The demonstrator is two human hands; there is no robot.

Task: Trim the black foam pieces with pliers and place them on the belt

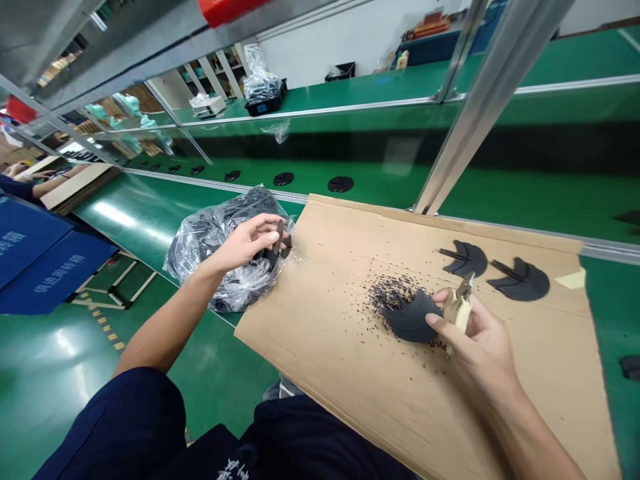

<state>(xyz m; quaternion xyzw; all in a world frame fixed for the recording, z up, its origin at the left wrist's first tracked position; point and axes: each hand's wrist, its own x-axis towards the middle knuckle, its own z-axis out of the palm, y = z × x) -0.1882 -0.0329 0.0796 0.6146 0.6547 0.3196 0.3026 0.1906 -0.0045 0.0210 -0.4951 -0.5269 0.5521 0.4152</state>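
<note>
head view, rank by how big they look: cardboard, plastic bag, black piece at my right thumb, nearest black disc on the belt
1. cardboard
2. bag
3. black piece
4. disc, but it lies farther off, so unsure

The cardboard sheet (340,347) was plain tan, peppered with black specks (390,290). On it lay a black fan-shaped piece (413,320) and two more black fans (467,259) (one beside the other). The tool (460,310) in the right hand (480,347) had a pale beige handle. The clear plastic bag (220,233) glinted silvery over dark pieces (277,240) at the left hand (247,243). The belt (150,213) was glossy green and dotted with black discs (341,184). The floor (50,373) was green too, edged with yellow-and-black striped tape (107,330). The boxes (45,267) were blue with paler blue lettering, the sleeve (125,427) navy, the bin (225,8) overhead red.
</note>
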